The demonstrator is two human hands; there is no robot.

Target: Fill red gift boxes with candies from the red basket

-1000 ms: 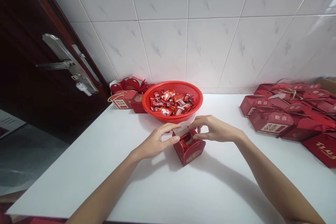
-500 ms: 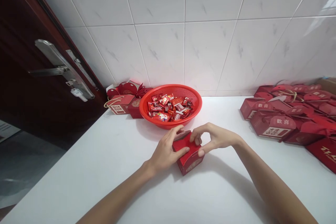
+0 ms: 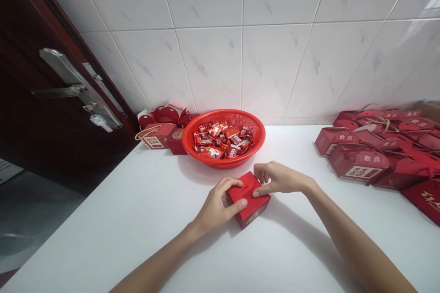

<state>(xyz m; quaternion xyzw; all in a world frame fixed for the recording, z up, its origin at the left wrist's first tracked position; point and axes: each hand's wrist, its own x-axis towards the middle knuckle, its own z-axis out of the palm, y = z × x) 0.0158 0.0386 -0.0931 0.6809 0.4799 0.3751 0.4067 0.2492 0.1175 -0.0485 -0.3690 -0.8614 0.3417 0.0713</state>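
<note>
Box: small red cardboard box (image 3: pixel 248 210), upright on white tabletop (image 3: pixel 154 233), front-centre of the basket and apart from it. Top flaps folded down, slot visible in the lid, pale print on the near side.
Left hand: (image 3: pixel 219 206) on the box's left part. Thumb and index lie apart on the lid, grip open, not wrapped round it. Other fingers partly hidden.
Right hand: (image 3: pixel 277 179) at the box's far right. Thumb on the lid, fingers curled by the back edge; can't tell if it's pinching.
Basket: round red plastic mesh basket (image 3: pixel 223 163), holds red-wrapped candies (image 3: pixel 222 141). Near the wall.
Left stack: red printed gift boxes (image 3: pixel 156 136), one with a beige cord handle, just beside the basket.
Right stack: dark-red handled cartons (image 3: pixel 359 165), grouped closely, well apart from the box.
Backdrop: white marbled tile wall (image 3: pixel 275 68); dark red-brown door (image 3: pixel 30 123), silver handle (image 3: pixel 65 90), keys at the lock.
</note>
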